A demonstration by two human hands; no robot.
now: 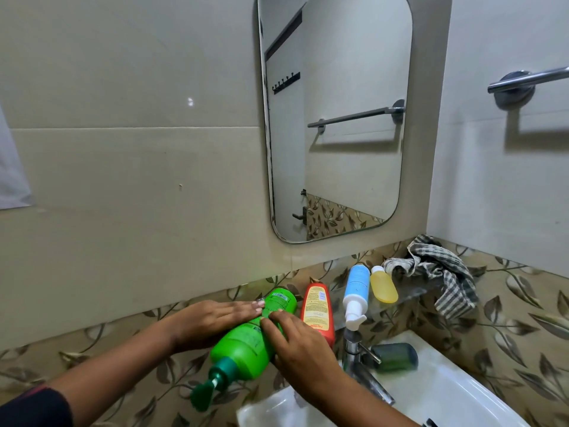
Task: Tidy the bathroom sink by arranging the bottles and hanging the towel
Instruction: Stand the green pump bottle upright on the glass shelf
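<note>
The glass shelf (400, 298) is crowded: 4 bottles lie on it and a checked towel (437, 272) fills its right end. The towel bar (529, 79) above is bare.

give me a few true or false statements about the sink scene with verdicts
1. Both hands are on the green bottle. True: the left hand and right hand both rest on it.
2. The green bottle stands upright. False: it lies tilted, pump end toward the camera.
3. The towel hangs on the rail. False: it sits crumpled in the corner on the glass shelf, and the rail is bare.
4. A yellow bottle lies on the shelf between the blue bottle and the towel. True.
5. The red bottle is in the sink. False: it is on the shelf beside the green bottle.
</note>
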